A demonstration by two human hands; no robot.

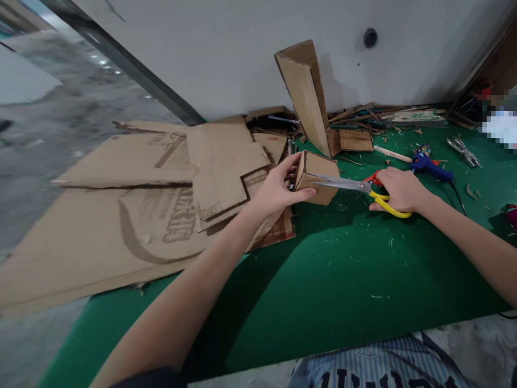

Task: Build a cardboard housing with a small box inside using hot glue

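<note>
My left hand (278, 186) grips a small folded cardboard piece (319, 172) at its left end, thumb below and fingers on top, just above the green table (343, 269). My right hand (399, 189) is closed on the red and yellow handles of a pair of scissors (355, 186). The scissor blades point left and lie against the front of the cardboard piece.
Large flat cardboard sheets (133, 215) cover the table's left part and overhang its edge. A tall folded cardboard piece (307, 94) leans on the wall. A blue glue gun (430, 168), pliers (463, 151) and cardboard scraps lie at the back right.
</note>
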